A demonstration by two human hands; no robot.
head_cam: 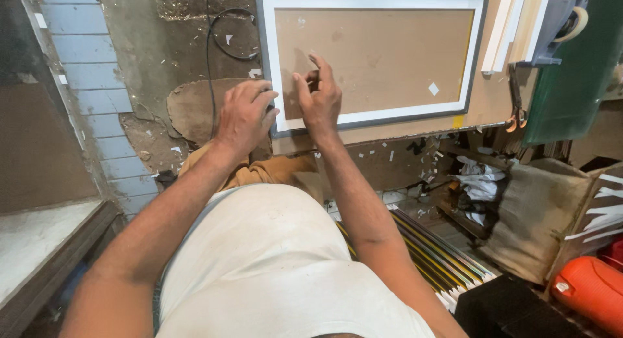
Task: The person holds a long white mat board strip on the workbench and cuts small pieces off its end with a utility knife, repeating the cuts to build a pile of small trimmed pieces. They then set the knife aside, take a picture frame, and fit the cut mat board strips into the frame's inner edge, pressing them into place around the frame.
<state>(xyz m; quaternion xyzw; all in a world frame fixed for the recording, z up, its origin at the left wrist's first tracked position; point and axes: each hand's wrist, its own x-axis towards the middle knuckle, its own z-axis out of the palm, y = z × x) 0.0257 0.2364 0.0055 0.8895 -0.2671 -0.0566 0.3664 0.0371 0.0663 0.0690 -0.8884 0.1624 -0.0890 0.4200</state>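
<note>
A person's hands work at the near left corner of a picture frame lying back-up on a desk: the left hand, fingers curled, presses on the grey corner, while the right hand pinches something small against the brown backing board. A tape dispenser and pliers lie at the far right

A tape dispenser, pliers, a black cable, a burlap sack and an orange container lie around.
</note>
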